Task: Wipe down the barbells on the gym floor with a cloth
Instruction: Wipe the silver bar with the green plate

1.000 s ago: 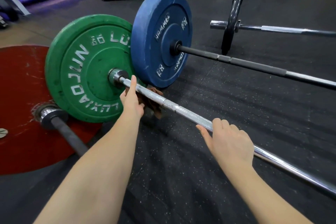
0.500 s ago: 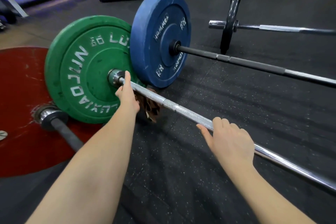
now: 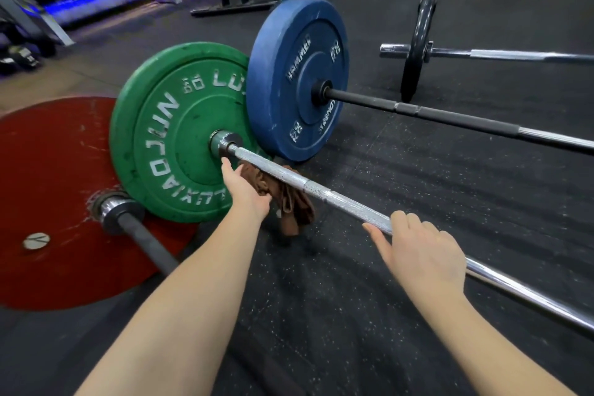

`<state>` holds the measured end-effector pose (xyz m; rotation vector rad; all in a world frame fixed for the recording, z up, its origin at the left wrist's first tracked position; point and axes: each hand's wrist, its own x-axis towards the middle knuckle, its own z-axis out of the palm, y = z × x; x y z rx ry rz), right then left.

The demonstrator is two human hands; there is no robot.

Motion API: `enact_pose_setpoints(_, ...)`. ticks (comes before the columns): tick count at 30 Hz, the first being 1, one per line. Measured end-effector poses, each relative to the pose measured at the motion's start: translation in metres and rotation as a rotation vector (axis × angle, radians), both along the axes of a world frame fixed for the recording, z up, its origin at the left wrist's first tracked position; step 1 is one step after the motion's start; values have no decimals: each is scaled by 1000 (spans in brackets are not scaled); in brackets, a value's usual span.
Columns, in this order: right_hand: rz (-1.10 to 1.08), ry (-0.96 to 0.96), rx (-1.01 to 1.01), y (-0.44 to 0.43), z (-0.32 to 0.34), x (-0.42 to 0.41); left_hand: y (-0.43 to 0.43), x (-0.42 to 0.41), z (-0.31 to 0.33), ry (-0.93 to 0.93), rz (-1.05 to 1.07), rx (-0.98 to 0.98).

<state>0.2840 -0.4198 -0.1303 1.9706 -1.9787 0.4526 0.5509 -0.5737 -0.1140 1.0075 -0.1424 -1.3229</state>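
Beside the green plate (image 3: 167, 138) on the gym floor (image 3: 434, 190), the left hand (image 3: 247, 193) gripped a brown cloth (image 3: 294, 206) against the silver bar (image 3: 340, 201), fingers curled into the fabric, while the right hand (image 3: 421, 254) held the bar farther along, fingers bent over it.

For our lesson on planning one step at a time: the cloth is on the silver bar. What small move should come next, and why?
Probably slide the left hand, with the brown cloth, along the silver bar towards the right hand. The cloth sits beside the green plate, at the shaft's end, so the rest of the shaft lies that way.
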Motion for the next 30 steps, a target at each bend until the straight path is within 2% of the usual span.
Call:
enact_pose_setpoints(4,-16,11,9,0,0,0,4,-1,-10,65,-7,-54)
enact_pose_setpoints(9,-28,21,-16,1,-2,-1,-17,7,0,22,88,-2)
enact_pose_setpoints(13,-22,33,-46,-1,-3,-1,-26,5,6,25,100,-41)
enact_pose_setpoints(19,-11,24,-57,-2,-3,-1,-6,-18,10,52,76,-46)
enact_pose_setpoints(24,-16,29,-55,0,-1,-1,14,-28,6,-49,29,-33)
enact_pose_setpoints(30,-40,61,-55,1,-2,-1,7,-23,12,-11,56,-22)
